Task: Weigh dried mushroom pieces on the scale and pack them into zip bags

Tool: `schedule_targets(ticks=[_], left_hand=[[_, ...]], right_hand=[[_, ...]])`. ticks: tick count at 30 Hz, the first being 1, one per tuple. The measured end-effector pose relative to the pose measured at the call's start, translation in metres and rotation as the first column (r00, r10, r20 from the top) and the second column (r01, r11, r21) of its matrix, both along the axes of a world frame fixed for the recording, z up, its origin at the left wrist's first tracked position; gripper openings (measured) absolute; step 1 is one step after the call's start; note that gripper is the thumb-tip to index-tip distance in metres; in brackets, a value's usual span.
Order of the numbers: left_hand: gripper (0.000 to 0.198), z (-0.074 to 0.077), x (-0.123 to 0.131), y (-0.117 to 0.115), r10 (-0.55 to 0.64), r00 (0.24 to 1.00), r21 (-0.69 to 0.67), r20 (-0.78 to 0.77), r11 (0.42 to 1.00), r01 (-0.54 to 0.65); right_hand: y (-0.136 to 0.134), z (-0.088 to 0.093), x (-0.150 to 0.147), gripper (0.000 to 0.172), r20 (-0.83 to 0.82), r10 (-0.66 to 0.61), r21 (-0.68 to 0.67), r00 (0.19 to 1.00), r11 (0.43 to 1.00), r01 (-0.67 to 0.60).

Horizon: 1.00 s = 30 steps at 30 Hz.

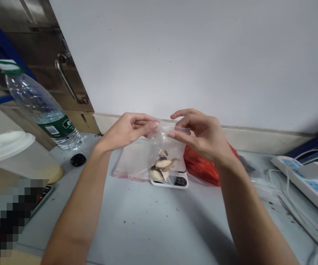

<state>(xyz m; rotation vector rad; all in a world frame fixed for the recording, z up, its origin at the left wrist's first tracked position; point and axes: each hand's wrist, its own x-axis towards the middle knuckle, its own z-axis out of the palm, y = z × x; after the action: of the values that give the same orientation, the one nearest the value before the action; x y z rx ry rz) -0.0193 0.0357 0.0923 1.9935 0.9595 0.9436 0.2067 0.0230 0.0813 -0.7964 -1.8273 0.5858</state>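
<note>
currently, the clear plastic bag (172,145) hangs over the white scale (181,181), with a few pale, dark-edged slices (163,165) gathered near its bottom. the person's 2 bare hands are closed on its top: the left hand (136,129) pinches the left corner between thumb and fingers, and the right hand (200,134) grips the right edge, its forefinger raised. just left of the scale lies a stack of flat zip bags (132,162) with reddish edges; close on its right sits a crumpled red bag (200,165), partly behind the right hand. farther left of the scale are a black rounded object (78,159), a water bottle (43,106) and a white-lidded container (15,158); well to its right, a power strip (307,180) and pale cables (288,187). behind the scale rises a pale wall (175,55).

bag and slices cover much of the scale, and whether the bag's bottom rests on it cannot be told. left of the scale, the container is cut off by the view's edge and a device (45,195) is mostly pixelated. right of it, a dark item (247,165) in clear plastic is too blurred to name.
</note>
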Motion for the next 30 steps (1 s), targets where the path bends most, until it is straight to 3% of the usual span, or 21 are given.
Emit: schedule_targets(ticks=[10, 15, 21, 25, 30], left_hand=[[0.036, -0.001, 0.005, 0.0, 0.08, 0.986, 0.066, 0.144, 0.994, -0.091], [0.024, 0.001, 0.006, -0.002, 0.074, 0.992, 0.101, 0.102, 0.991, -0.084], [0.008, 0.004, 0.013, -0.009, 0.054, 0.998, 0.24, 0.034, 0.969, -0.061], [0.011, 0.004, 0.023, -0.014, 0.037, 0.999, 0.362, -0.015, 0.932, -0.029], [0.014, 0.006, 0.029, -0.02, 0.014, 0.995, 0.411, -0.096, 0.911, 0.027]], right_hand=[[0.001, 0.006, 0.017, 0.042, 0.073, -0.023, -0.14, 0.997, 0.99, 0.033], [-0.002, 0.011, 0.019, 0.044, 0.128, 0.031, -0.21, 0.991, 0.978, -0.003], [-0.003, 0.011, 0.021, 0.042, 0.141, 0.032, -0.162, 0.989, 0.987, -0.008], [-0.007, 0.013, 0.018, 0.035, 0.212, 0.065, -0.155, 0.975, 0.987, -0.032], [-0.011, 0.014, 0.01, 0.024, 0.23, 0.085, -0.143, 0.969, 0.988, -0.053]])
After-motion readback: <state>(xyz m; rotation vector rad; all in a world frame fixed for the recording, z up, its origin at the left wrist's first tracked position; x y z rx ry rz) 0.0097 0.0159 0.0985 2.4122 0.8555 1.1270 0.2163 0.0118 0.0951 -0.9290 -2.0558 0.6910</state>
